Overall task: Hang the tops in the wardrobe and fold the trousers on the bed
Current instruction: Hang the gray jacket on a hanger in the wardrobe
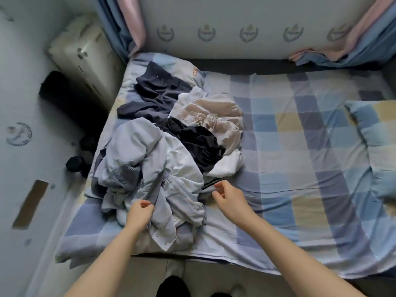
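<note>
Sorting is just starting: the left hand pinches the rumpled pale-blue cotton garment, the right hand hovers beside it, curled and seemingly empty, so lifting comes next.

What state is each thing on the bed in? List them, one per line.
Light blue garment: crumpled at the near edge of the pile, unfolded.
Dark navy garment: crumpled at the far end.
Beige garment: bunched, unfolded.
Black garment: crumpled in the middle.
Left hand: fingers pinch the light blue garment.
Right hand: fingers curled at the pile's edge; hold unclear.
Pillow: lying flat.
Checked sheet: spread, lightly wrinkled.
</note>
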### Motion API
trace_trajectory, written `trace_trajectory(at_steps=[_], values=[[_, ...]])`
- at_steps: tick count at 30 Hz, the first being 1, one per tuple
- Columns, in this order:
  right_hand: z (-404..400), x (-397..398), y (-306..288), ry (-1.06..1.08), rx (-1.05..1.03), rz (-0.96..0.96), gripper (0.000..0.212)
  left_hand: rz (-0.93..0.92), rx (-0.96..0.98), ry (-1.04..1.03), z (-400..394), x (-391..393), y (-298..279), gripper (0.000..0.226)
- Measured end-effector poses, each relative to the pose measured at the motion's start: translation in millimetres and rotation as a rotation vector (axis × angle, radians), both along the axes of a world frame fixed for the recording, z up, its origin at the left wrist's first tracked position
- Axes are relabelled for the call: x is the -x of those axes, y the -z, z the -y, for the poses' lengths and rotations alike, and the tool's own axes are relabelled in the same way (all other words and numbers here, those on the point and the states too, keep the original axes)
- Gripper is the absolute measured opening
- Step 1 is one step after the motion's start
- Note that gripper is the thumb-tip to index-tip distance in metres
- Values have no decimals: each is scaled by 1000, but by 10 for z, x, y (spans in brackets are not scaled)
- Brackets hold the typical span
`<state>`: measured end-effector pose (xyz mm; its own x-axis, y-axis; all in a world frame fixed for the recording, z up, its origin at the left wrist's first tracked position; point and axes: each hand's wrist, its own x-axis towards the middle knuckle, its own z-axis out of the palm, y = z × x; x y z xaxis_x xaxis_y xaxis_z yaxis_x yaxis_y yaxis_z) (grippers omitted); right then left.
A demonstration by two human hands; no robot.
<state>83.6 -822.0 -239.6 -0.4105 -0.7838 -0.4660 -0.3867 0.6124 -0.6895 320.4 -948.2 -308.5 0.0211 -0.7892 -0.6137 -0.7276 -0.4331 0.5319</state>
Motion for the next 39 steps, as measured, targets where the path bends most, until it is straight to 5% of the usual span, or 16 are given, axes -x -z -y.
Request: trace_trajectory(at_steps=[9,15,20,26,29,33,39], values=[[1672,-582,1089,56,-148,108,33,136,31,-58,1704,-473,722,60],[2447,-1028,1825,296,-218,404,30,67,-93,-137,2259,-645,1333,115],[2698,-1317,2092,417,-207,439,13,171,34,-19,2365,-865,1644,33],[2807,-1431,1786,583,-175,550,15,-472,3,-474,2360,-1059,1311,16],[2770,-1419,1441,683,-113,574,17,-679,30,-565,2383,-1028,822,30],[2593,-1395,797,665,67,559,9,-721,245,-385,2393,-879,10,15],[2052,-1078,-359,546,316,259,16,-864,376,-25,2117,-477,-1423,9]])
